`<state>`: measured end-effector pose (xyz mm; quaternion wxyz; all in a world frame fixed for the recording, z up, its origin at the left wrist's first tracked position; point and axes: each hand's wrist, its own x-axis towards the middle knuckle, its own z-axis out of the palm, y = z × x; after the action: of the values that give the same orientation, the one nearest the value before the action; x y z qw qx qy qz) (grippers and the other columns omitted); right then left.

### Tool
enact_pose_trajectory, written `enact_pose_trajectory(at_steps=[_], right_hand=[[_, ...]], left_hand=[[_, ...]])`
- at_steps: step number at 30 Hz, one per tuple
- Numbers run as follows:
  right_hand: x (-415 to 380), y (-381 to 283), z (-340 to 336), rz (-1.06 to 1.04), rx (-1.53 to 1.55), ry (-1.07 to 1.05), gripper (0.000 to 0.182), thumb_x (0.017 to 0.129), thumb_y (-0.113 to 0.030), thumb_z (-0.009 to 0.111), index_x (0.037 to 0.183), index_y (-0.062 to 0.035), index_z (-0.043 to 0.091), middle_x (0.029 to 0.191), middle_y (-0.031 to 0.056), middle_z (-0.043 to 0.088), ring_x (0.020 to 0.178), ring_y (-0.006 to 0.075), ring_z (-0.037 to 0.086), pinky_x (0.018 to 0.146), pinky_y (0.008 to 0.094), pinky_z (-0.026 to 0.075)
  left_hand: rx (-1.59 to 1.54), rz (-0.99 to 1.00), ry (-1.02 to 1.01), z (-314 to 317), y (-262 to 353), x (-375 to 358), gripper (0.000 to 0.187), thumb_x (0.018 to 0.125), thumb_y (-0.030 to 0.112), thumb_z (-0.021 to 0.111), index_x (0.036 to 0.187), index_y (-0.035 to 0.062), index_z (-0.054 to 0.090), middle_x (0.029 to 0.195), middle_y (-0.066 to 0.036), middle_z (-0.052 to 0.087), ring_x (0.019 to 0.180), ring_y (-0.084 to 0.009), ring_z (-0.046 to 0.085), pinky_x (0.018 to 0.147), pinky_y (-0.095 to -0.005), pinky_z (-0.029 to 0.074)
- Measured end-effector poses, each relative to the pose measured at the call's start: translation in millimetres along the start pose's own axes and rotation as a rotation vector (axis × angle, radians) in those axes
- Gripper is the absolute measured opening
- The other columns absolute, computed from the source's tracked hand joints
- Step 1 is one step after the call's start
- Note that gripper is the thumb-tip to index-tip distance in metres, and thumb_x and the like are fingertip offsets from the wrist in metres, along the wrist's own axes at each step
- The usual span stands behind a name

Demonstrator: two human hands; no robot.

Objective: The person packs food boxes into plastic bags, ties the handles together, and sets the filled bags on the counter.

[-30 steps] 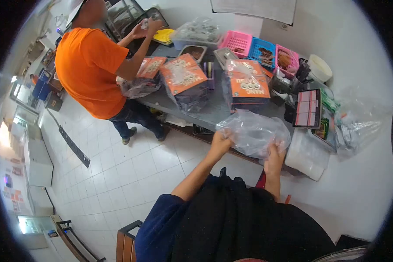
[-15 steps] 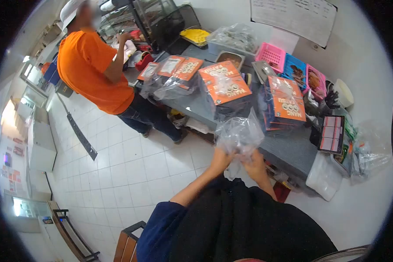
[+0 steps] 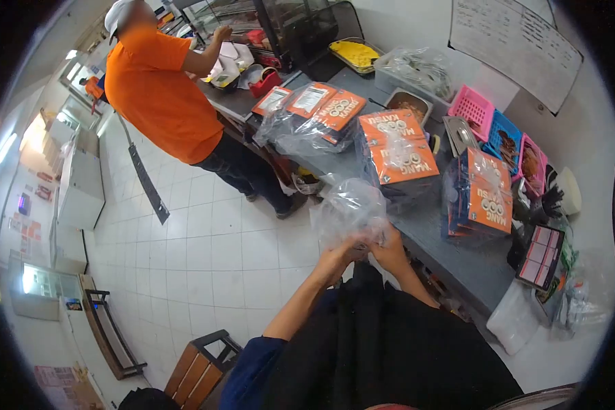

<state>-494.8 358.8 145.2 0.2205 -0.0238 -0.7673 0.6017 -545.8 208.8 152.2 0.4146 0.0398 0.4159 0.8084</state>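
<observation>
A clear plastic bag (image 3: 350, 205) is bunched up in front of me, just off the counter's near edge. My left hand (image 3: 339, 261) is closed on its lower part. Close beside it, my right hand (image 3: 387, 251) grips the same bag, and the two hands nearly meet. On the counter beyond stand bagged stacks of orange and black boxes: a middle stack (image 3: 398, 154), a right stack (image 3: 482, 195) and a left group (image 3: 328, 113) with white labels.
The grey counter (image 3: 451, 256) runs diagonally along the wall. Pink and blue baskets (image 3: 473, 113), a metal tray of food (image 3: 410, 102) and a bin of plastic bags (image 3: 417, 75) line its back. A person in an orange shirt (image 3: 150, 102) stands at the left. A wooden chair (image 3: 195, 369) is behind.
My view has turned, so the counter and boxes sit further right. Both hands still hold the plastic bag, which has shifted slightly left in view.
</observation>
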Motion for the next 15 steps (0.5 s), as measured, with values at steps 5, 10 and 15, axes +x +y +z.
enact_pose_trajectory(at_steps=[5,10,15], right_hand=[[52.8,5.3,7.9,0.061,0.127,-0.159,0.018,0.082,-0.008,0.066,0.097,-0.0007,0.06,0.08,0.0051,0.061,0.072,0.014,0.059,0.063,0.0245,0.046],[145.2,-11.9,-45.4,0.236,0.614,0.253,0.022,0.083,0.002,0.057,0.068,-0.0096,0.045,0.067,-0.0033,0.045,0.059,0.0035,0.042,0.05,0.0199,0.037],[202.0,-41.1,-72.2,-0.024,0.279,-0.081,0.033,0.076,0.009,0.054,0.063,-0.0102,0.03,0.062,-0.0049,0.034,0.054,0.0041,0.037,0.045,0.021,0.035]], left_hand=[[0.35,0.208,0.294,-39.8,-0.6,41.8,0.021,0.09,0.021,0.055,0.097,0.0026,0.061,0.093,-0.008,0.061,0.08,-0.0202,0.061,0.068,-0.0364,0.052],[0.583,0.576,0.727,-92.6,85.3,48.1,0.019,0.089,0.014,0.053,0.072,0.0052,0.054,0.06,0.002,0.05,0.05,-0.0091,0.047,0.04,-0.0222,0.034],[1.3,0.982,1.152,-60.6,154.0,56.4,0.014,0.079,0.004,0.062,0.092,0.0023,0.057,0.074,-0.005,0.058,0.062,-0.0193,0.057,0.05,-0.0294,0.046]])
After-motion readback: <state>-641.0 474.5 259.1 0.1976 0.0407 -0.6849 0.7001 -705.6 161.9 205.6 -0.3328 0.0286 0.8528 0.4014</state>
